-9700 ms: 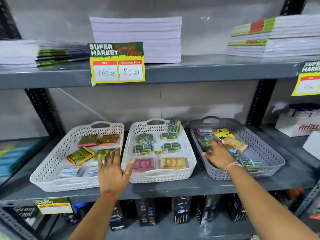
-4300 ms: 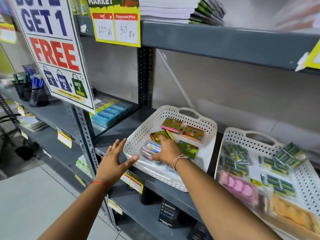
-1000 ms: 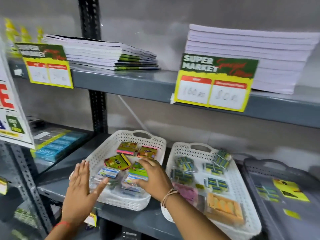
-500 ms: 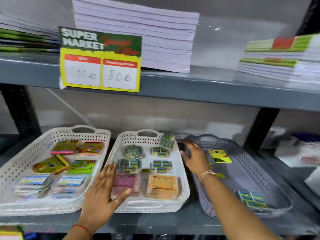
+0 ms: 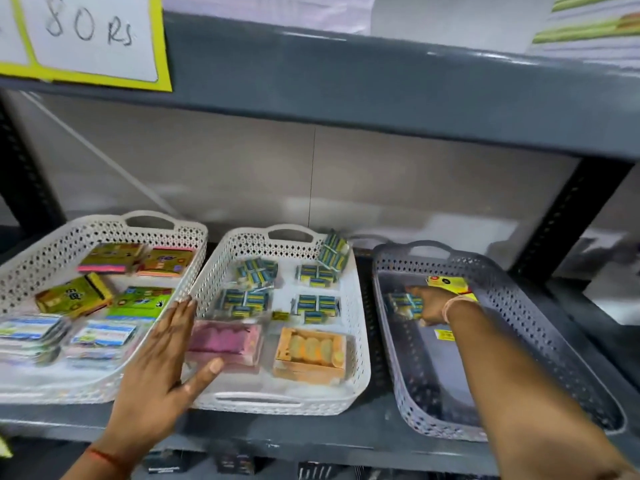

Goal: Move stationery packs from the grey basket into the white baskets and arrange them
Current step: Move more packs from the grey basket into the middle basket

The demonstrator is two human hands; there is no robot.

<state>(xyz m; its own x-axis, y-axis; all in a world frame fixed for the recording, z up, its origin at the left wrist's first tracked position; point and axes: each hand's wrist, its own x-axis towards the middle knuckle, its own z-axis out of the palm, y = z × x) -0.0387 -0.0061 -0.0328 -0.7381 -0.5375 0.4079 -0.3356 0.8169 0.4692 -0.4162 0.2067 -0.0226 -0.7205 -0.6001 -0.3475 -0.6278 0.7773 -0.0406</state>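
Three baskets stand on the grey shelf. The grey basket (image 5: pixel 519 317) is on the right; a yellow card (image 5: pixel 446 282) and a small yellow label (image 5: pixel 444 335) lie in it. My right hand (image 5: pixel 427 304) reaches into its far left part and touches a blue-green eraser pack (image 5: pixel 403 304); whether the fingers close on the pack is blurred. The middle white basket (image 5: pixel 360 344) holds several blue-green packs, a pink pack (image 5: pixel 225 342) and an orange pack (image 5: pixel 310 355). The left white basket (image 5: pixel 45 251) holds colourful packs. My left hand (image 5: pixel 162 368) rests flat, fingers spread, on the rims between the white baskets.
An upper grey shelf (image 5: pixel 381 84) hangs low overhead with a yellow price tag (image 5: pixel 86 39) reading 80 Rs and stacked notebooks (image 5: pixel 588 29). A black upright post (image 5: pixel 568 216) stands behind the grey basket. Dark boxes sit on the shelf below.
The view has moved closer and lower. My right hand went deeper into the grey basket, down onto the blue-green pack. My left hand stays at the white baskets' rims.
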